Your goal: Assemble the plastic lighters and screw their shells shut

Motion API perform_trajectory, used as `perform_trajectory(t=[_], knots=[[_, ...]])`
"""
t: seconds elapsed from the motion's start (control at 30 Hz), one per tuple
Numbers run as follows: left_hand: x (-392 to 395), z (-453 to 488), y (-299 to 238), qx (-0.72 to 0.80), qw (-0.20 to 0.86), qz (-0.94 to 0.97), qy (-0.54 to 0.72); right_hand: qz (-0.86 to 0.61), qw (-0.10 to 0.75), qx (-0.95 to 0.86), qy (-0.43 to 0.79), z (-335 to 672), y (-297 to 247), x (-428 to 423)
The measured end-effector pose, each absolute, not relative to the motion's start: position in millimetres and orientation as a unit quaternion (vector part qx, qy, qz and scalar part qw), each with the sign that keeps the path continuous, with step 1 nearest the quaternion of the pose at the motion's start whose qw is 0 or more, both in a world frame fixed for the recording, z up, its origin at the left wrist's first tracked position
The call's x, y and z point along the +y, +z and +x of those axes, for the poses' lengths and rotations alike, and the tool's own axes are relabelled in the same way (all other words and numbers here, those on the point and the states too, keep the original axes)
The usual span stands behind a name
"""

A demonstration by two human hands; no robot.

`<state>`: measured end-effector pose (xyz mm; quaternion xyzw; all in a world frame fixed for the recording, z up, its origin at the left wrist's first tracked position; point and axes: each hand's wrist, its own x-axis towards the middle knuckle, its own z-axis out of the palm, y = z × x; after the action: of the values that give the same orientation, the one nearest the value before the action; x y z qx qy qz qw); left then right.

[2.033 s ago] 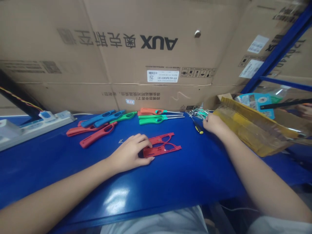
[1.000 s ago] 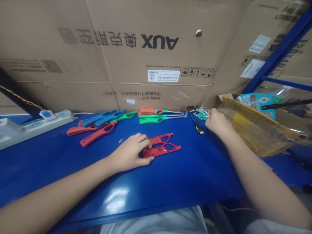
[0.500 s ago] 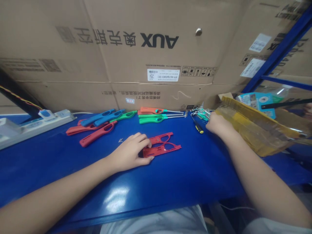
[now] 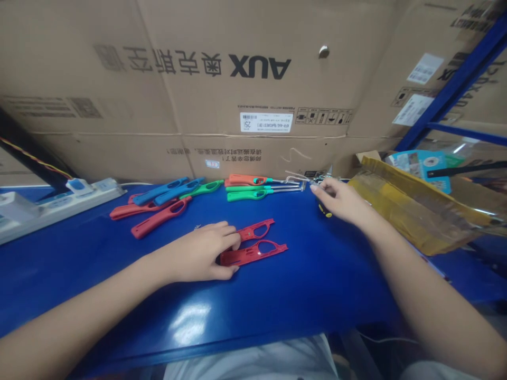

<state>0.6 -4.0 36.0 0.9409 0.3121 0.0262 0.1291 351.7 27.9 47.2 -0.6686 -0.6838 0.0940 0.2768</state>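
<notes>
On the blue table, my left hand (image 4: 209,250) curls its fingers round the left ends of two red lighter shell halves (image 4: 257,253). The halves lie side by side, inner faces up, with their trigger loops to the right. Farther back, my right hand (image 4: 343,198) pinches a thin metal lighter part (image 4: 295,177) that sticks out leftward from the fingertips. Under that hand, a black-and-yellow screwdriver (image 4: 325,211) is partly hidden. Small metal parts (image 4: 327,177) behind the fingers are mostly covered.
Orange and green long-necked lighters (image 4: 247,195) lie at the back. Blue, green and red lighter shells (image 4: 162,214) are piled to their left. A power strip (image 4: 59,203) runs along the left. A taped cardboard box (image 4: 412,211) stands at right, before a large carton (image 4: 198,105).
My right hand has come left from the pile of small parts, now with a thin metal part in its fingers. My left hand has drawn the red halves slightly left and nearer.
</notes>
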Motion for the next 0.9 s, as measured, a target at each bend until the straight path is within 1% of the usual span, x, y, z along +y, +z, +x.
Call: perform_trajectory(t=[0.07,0.23,0.33,0.5,0.6,0.7,0.8,0.9], knots=[[-6.5,-0.8,40.1,0.314,0.126,0.941,0.015,-0.615,0.278,-0.724,0.141,339.6,49.7,18.5],[-9.4,-2.5,48.1,0.310,0.110,0.944,-0.014,-0.522,0.262,-0.785,0.205,311.3,61.0,-5.3],[-7.9,-5.7,51.7,0.313,0.101,0.944,-0.029,-0.485,0.262,-0.812,0.193,303.4,58.1,-8.5],[-6.2,-9.5,54.1,0.327,0.092,0.940,-0.029,-0.445,0.313,-0.821,0.173,300.1,36.0,-4.4],[-9.7,-6.2,52.8,0.347,0.076,0.935,0.001,-0.429,0.324,-0.822,0.187,299.4,24.8,-5.2],[-16.1,0.3,48.7,0.399,0.072,0.911,0.069,-0.412,0.329,-0.822,0.214,297.8,19.3,-9.7],[-22.5,6.8,44.1,0.438,0.101,0.879,0.158,-0.388,0.329,-0.826,0.244,293.8,17.2,-15.8],[-26.4,11.7,42.4,0.436,0.156,0.864,0.198,-0.381,0.315,-0.827,0.267,287.6,18.6,-21.7]])
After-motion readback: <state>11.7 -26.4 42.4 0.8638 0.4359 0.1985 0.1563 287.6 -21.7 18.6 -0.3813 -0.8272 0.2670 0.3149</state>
